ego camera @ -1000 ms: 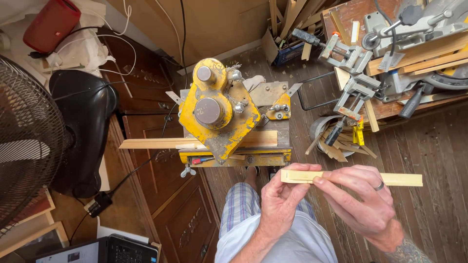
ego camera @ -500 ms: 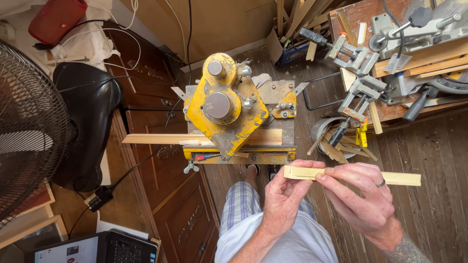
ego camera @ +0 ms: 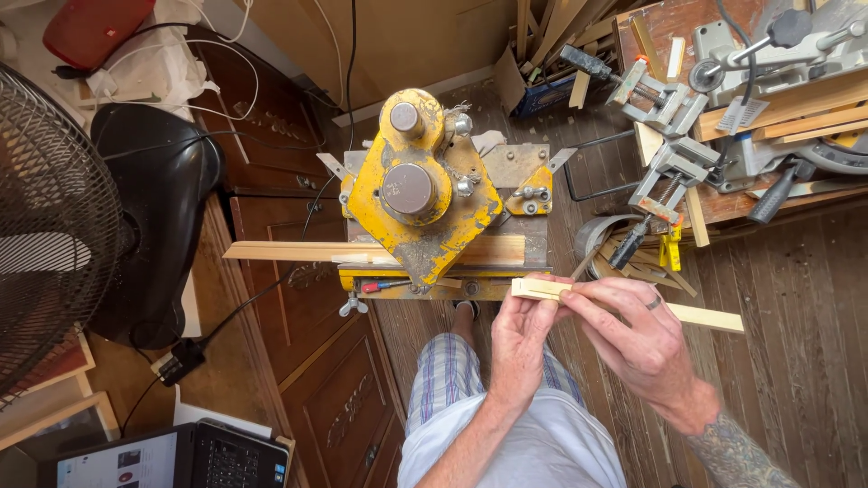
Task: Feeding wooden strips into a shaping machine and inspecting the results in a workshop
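Between your two hands, just above your lap, you hold a short wooden strip (ego camera: pixel 624 303) level across your body. Your left hand (ego camera: pixel 523 336) pinches its left end, thumb and fingertips pressed together on the wood near the cut face. Your right hand (ego camera: pixel 640 336) lies over the middle of the strip with its fingers closed on the top edge; the right end sticks out free beyond that hand.

By the look of it, this piece is already cut off and out of the machine, and you are checking or lining up its end; nothing shows it joined or fitted to anything yet.

Just beyond your left fingertips stands the yellow mitre trimmer (ego camera: pixel 418 203), its base nearly touching the strip's left end. A longer length of moulding (ego camera: pixel 298 251) lies across its bed and juts out well to the left of your grip, so more stock seems to be waiting there.

Beyond your right hand, a roll of tape (ego camera: pixel 599 233) sits among offcuts on the plank floor (ego camera: pixel 796 262). Farther off on that side, metal corner clamps (ego camera: pixel 674 167) rest at the edge of a workbench (ego camera: pixel 687 36) with more strips. Far left of your grip stands a fan (ego camera: pixel 50 226), with a laptop (ego camera: pixel 172 456) nearer to you.
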